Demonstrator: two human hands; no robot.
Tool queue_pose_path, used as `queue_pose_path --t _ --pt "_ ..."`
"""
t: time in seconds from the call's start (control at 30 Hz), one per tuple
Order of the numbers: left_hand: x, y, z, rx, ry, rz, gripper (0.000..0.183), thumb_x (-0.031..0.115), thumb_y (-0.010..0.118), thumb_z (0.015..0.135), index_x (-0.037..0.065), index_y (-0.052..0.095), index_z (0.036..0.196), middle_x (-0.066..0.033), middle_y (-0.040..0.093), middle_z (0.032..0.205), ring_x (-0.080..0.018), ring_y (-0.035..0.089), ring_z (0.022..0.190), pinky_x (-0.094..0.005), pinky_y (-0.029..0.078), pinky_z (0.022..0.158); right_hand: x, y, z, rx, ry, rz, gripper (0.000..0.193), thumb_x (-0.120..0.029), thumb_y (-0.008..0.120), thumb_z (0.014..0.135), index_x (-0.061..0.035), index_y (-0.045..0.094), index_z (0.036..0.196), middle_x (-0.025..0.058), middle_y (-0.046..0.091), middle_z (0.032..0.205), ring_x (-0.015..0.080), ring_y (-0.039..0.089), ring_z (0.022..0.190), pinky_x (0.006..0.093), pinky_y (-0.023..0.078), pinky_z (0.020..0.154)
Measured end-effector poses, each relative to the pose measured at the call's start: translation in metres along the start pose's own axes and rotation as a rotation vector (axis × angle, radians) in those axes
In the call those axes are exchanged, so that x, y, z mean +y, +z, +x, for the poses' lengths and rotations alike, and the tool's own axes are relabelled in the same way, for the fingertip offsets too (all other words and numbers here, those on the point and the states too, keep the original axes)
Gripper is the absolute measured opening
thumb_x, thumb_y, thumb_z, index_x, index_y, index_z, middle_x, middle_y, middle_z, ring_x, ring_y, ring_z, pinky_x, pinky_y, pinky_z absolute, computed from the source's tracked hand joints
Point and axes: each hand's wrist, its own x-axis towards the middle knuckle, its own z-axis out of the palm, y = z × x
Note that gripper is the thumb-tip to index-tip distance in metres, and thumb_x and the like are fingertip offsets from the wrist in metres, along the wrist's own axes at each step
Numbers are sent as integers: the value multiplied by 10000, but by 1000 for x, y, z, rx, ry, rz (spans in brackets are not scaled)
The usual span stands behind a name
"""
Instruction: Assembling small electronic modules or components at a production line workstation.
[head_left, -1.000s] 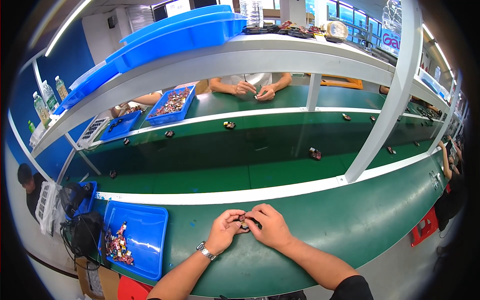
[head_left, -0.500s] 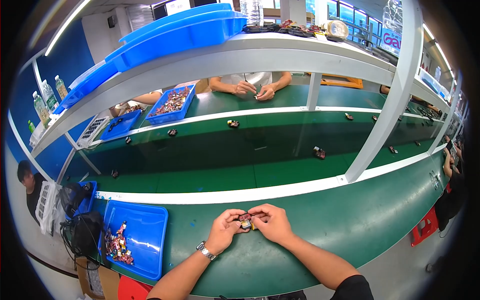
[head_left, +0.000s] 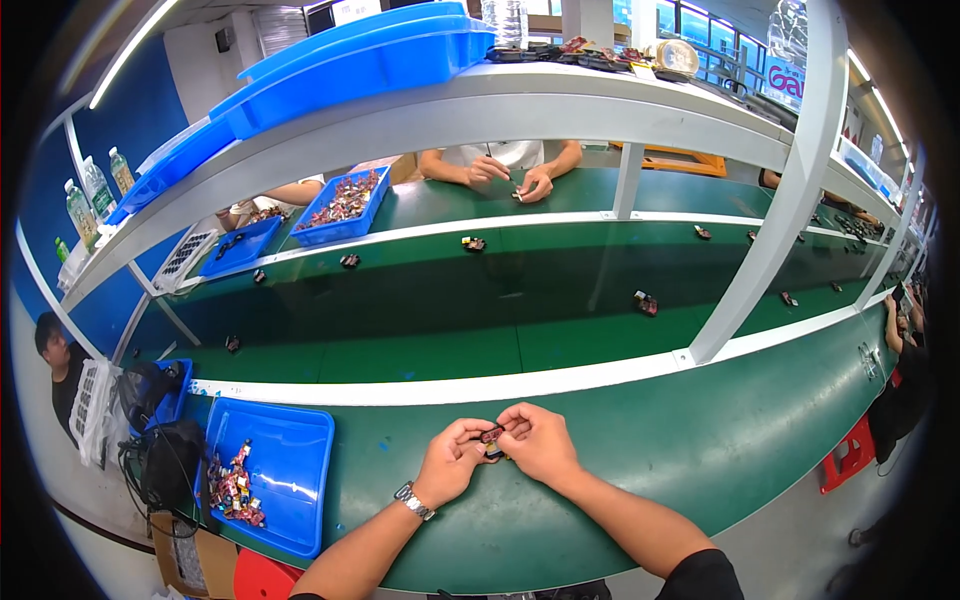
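Both my hands work close together above the green bench (head_left: pixel 640 440). Between them is a small electronic assembly (head_left: pixel 491 437), dark red and black with a pale, yellowish part. My left hand (head_left: pixel 450 462), with a metal watch at the wrist, grips its left side between thumb and fingers. From the right, my right hand (head_left: pixel 541 446) pinches the upper right of the same piece, its fingertips covering part of it. To the left of my forearm lies a blue tray (head_left: pixel 295 420) with a heap of small red boards (head_left: pixel 235 490).
Beyond a white rail (head_left: pixel 450 385) runs a green conveyor belt (head_left: pixel 440 330) carrying scattered assemblies (head_left: pixel 647 303). A slanted white post (head_left: pixel 765 240) and an overhead shelf (head_left: pixel 600 105) frame the far side. Across it, a co-worker's hands (head_left: pixel 510 182) handle a small part. Black cables (head_left: pixel 165 460) lie at left.
The assemblies on the belt have shifted slightly right. My right fingers have moved a little left and up over the held piece. My left hand keeps its grip.
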Motion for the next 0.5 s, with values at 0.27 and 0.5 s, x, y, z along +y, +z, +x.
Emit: queue_pose_path --t 0.27,0.5 --pt "2 3 0 -2 25 93 291 -46 473 961 -39 514 1249 -140 610 1190 -180 627 1063 -340 579 896 1 2 3 35 -22 -126 169 -37 686 788 32 655 939 78 685 825 119 668 706 258 553 672" --pt "5 -2 -3 50 -23 -1 290 -45 476 958 -29 518 1245 -130 618 1174 -180 637 1040 -338 578 896 -3 -5 -10 100 -303 -119 158 -30 694 803 -32 690 961 76 644 979 171 671 773 296 562 674"
